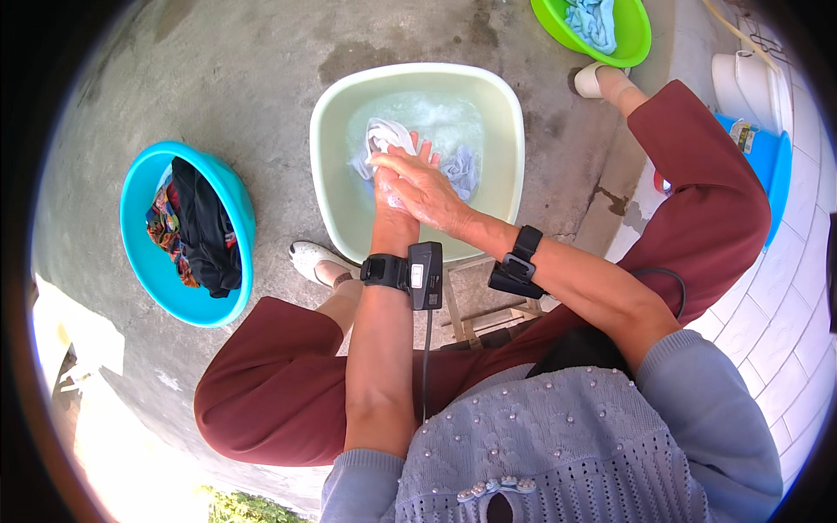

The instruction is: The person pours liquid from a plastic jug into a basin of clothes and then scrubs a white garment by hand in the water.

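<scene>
Over a pale green plastic basin [318, 153], my hands are pressed together around a white cloth [386, 134]. My right hand [425, 191] lies across the top, its fingers reaching left over the near edge of the cloth. Beneath it is my left hand [391, 199], partly covered, with fingertips showing past the right hand. Soap suds cling to both hands. Cloudy, sudsy water [425, 108] fills the basin's bottom. A light bluish-grey cloth [461, 171] lies in the water right of my hands.
A blue basin [245, 209] on the left holds black and patterned clothes [203, 229]. At the upper right, a green basin [637, 39] contains a light blue cloth [595, 23]. White buckets [732, 85] and a blue plastic container [778, 176] stand by the tiled wall [771, 327].
</scene>
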A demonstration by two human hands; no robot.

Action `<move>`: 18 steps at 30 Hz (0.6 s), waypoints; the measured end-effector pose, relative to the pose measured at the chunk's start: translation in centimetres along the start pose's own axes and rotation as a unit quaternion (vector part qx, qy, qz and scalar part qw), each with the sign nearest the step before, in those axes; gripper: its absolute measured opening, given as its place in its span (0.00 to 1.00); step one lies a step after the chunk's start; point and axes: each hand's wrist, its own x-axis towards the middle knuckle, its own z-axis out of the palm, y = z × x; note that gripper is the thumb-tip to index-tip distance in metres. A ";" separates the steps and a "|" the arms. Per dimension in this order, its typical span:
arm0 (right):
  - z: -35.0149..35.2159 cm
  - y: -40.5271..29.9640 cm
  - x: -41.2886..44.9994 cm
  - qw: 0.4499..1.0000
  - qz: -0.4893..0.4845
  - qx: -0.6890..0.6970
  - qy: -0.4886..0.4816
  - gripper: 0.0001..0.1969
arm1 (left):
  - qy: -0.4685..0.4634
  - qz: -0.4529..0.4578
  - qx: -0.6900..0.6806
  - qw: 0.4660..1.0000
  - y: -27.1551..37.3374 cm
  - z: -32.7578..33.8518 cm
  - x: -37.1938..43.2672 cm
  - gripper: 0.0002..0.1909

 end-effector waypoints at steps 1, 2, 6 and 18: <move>0.3 0.2 -0.6 0.992 -0.061 -0.104 0.041 0.08 | -0.005 0.004 -0.016 1.000 -0.2 0.3 -0.6 0.15; 0.0 1.1 -0.7 0.982 -0.089 -0.157 0.060 0.09 | -0.027 -0.018 -0.037 0.999 -0.8 1.0 -0.3 0.15; -2.8 3.7 4.1 0.968 0.118 -0.028 -0.221 0.16 | 0.083 -0.012 0.012 0.996 -2.3 2.3 -0.6 0.13; -3.8 2.4 4.3 0.938 0.291 0.044 -0.184 0.24 | 0.036 -0.020 0.066 0.997 -1.7 3.6 -0.5 0.16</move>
